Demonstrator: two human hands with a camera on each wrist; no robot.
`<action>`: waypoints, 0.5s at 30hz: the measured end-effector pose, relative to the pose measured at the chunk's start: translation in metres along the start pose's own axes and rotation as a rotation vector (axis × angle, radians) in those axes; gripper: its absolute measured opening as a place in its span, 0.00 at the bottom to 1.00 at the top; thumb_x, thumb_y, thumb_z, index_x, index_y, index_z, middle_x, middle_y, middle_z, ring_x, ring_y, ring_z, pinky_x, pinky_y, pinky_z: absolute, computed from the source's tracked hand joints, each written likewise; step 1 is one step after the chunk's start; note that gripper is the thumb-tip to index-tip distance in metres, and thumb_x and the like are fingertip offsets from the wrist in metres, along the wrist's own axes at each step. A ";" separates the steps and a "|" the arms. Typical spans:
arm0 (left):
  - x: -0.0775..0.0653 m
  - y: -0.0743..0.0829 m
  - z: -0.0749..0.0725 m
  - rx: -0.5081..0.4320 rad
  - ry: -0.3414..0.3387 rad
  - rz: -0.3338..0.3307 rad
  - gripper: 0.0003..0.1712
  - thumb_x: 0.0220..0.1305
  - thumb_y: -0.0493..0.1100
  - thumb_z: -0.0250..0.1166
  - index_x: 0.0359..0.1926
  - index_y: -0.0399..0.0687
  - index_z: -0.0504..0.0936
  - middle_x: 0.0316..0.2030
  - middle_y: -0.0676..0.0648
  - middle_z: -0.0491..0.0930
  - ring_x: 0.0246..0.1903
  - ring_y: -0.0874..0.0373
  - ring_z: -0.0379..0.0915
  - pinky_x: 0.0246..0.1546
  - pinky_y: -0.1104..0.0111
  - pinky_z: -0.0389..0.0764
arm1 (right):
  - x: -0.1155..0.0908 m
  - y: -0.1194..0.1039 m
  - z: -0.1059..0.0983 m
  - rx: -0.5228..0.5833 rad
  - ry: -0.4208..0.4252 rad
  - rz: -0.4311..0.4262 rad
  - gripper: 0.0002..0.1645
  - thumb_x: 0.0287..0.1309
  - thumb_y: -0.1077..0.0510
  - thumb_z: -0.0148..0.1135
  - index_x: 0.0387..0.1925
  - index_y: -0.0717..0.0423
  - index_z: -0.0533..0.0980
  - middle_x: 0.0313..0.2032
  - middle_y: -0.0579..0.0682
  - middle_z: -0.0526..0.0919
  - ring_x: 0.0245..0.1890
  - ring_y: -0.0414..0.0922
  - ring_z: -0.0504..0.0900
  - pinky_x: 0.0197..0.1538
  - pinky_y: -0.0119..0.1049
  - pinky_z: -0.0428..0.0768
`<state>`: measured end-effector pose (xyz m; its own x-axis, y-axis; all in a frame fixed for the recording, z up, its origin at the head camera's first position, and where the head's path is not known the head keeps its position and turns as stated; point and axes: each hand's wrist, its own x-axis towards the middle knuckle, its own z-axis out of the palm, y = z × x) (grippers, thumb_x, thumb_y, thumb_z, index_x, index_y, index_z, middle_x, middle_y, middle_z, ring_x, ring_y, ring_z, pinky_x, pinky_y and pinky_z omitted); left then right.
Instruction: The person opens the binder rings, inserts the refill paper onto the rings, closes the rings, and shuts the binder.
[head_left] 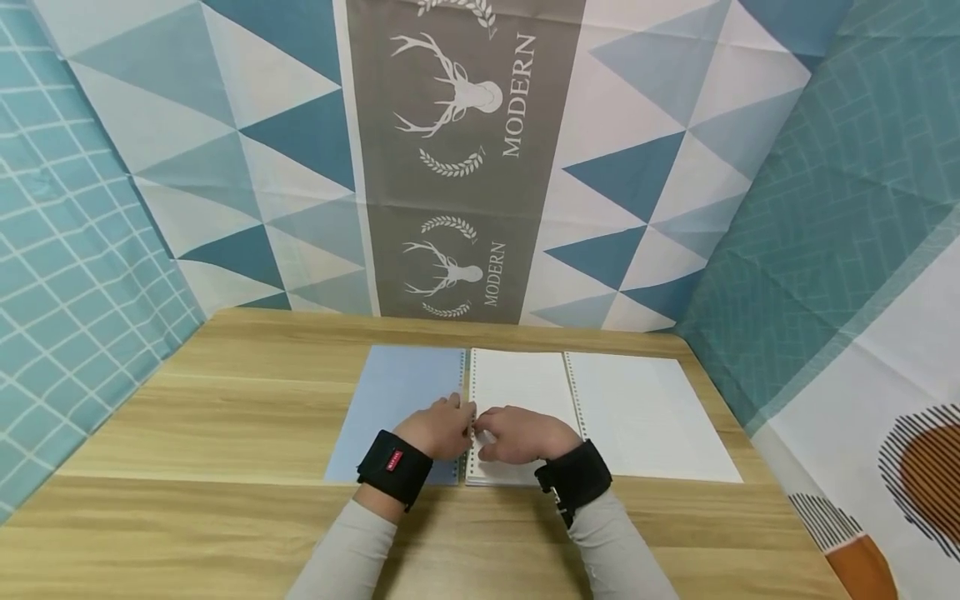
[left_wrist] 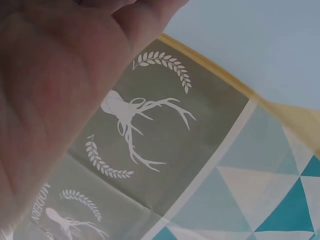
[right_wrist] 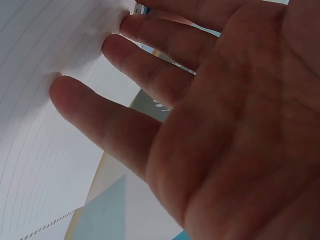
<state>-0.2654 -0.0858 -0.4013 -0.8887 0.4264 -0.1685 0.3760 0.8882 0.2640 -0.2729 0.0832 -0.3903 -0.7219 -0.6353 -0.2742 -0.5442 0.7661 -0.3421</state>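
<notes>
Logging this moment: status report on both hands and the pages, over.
Left hand at holed edge of blue sheet. Right hand, fingertips on middle lined page. No obstruction visible.

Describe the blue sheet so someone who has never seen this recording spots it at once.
Start at the wooden table below the grey deer-print cloth. On it, the blue sheet is leftmost of three laid side by side, the left hand over its right edge. It alone is blue; the middle page and right page are white.
</notes>
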 end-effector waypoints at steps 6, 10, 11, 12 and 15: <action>0.000 0.000 -0.003 -0.020 -0.035 -0.023 0.16 0.63 0.42 0.69 0.50 0.46 0.78 0.51 0.40 0.76 0.49 0.47 0.74 0.48 0.50 0.80 | 0.000 0.000 0.000 0.009 0.011 -0.027 0.22 0.62 0.55 0.66 0.57 0.53 0.80 0.61 0.51 0.80 0.57 0.45 0.79 0.58 0.39 0.77; -0.001 0.004 -0.005 -0.019 -0.086 -0.047 0.30 0.59 0.46 0.74 0.61 0.47 0.77 0.64 0.37 0.73 0.64 0.42 0.71 0.57 0.47 0.79 | -0.001 -0.002 0.003 -0.028 0.028 -0.027 0.31 0.55 0.51 0.73 0.61 0.50 0.77 0.62 0.49 0.78 0.61 0.49 0.76 0.57 0.42 0.79; -0.002 0.005 -0.006 -0.020 -0.098 -0.049 0.33 0.58 0.47 0.75 0.64 0.48 0.76 0.66 0.37 0.72 0.66 0.41 0.69 0.59 0.46 0.78 | -0.002 -0.003 0.004 -0.042 0.032 -0.023 0.34 0.53 0.50 0.74 0.62 0.49 0.77 0.62 0.48 0.77 0.61 0.50 0.76 0.56 0.43 0.79; -0.003 0.006 -0.007 -0.021 -0.109 -0.051 0.37 0.56 0.47 0.76 0.66 0.48 0.75 0.68 0.37 0.70 0.69 0.40 0.67 0.61 0.46 0.77 | -0.002 -0.004 0.005 -0.065 0.037 -0.019 0.37 0.52 0.48 0.76 0.64 0.48 0.76 0.62 0.48 0.77 0.61 0.50 0.75 0.56 0.43 0.80; -0.004 0.007 -0.009 -0.029 -0.127 -0.050 0.39 0.53 0.48 0.79 0.65 0.48 0.76 0.63 0.39 0.74 0.65 0.42 0.70 0.58 0.48 0.78 | -0.001 -0.007 0.007 -0.113 0.052 -0.007 0.42 0.49 0.45 0.78 0.66 0.48 0.74 0.60 0.46 0.76 0.58 0.49 0.75 0.53 0.43 0.81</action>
<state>-0.2611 -0.0827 -0.3905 -0.8653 0.4012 -0.3004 0.3226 0.9045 0.2789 -0.2649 0.0782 -0.3943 -0.7374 -0.6370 -0.2246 -0.5919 0.7696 -0.2394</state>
